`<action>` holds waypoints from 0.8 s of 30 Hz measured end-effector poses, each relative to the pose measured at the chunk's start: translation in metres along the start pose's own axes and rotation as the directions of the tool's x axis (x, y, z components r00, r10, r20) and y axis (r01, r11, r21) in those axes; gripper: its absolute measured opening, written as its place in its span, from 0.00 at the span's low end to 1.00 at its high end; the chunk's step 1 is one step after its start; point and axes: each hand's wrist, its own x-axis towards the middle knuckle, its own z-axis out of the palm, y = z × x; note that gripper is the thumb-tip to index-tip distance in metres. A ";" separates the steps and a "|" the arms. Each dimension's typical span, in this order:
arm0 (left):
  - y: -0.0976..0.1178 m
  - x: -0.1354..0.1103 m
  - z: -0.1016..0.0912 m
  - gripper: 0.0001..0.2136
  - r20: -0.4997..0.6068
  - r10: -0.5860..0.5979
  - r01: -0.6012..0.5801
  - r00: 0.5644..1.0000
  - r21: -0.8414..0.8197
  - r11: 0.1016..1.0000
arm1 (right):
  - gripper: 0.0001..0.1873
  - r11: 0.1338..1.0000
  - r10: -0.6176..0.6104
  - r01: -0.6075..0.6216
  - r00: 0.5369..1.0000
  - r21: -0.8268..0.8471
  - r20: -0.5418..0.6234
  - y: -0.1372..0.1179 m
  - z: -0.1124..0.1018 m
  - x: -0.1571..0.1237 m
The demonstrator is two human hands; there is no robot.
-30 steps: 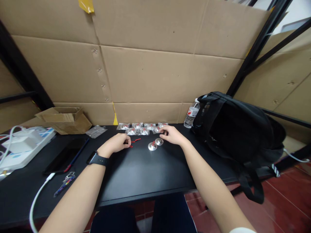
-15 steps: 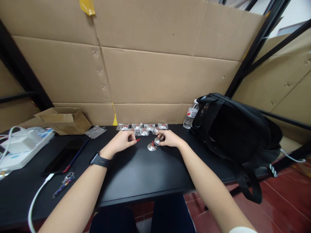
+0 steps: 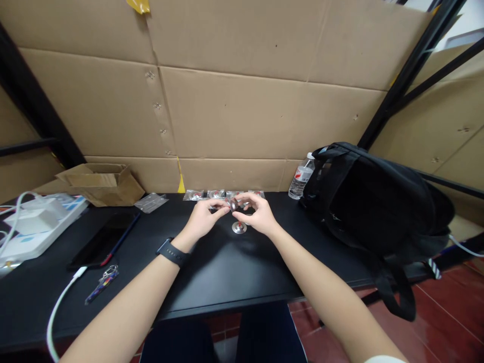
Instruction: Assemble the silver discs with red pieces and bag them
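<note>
My right hand pinches a small, shiny finger cymbal by its edge, raised above the table and tilted on its side. Close against it from the left is my left hand, its thumb and fingers pinched together on a red cord that mostly hides behind the fingers. Below my right hand, a second finger cymbal lies on the black table, a red loop standing from its centre. Behind both hands, several clear packets with shiny and red pieces inside line up along the cardboard wall.
A water bottle and a black backpack stand on the right. Leftward are an open cardboard box, a flat clear bag, a phone, a keychain, a power strip and a white cable.
My right hand has lifted the cymbal off the table and turned it on edge. My left hand has moved right with the red cord, up to the cymbal.
</note>
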 end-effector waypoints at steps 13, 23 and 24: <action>0.009 -0.006 0.009 0.05 -0.081 0.172 -0.165 0.982 0.092 0.982 | 0.20 0.978 0.005 -0.008 1.000 0.211 0.014 -0.002 0.009 -0.003; 0.018 -0.008 0.010 0.03 -0.129 0.317 -0.273 0.940 0.275 0.922 | 0.12 0.967 0.041 -0.044 0.999 0.251 0.018 0.007 0.005 0.003; 0.018 -0.008 0.010 0.03 -0.114 0.316 -0.275 0.942 0.283 0.919 | 0.12 0.978 0.034 -0.040 0.999 0.203 0.031 0.006 0.003 0.003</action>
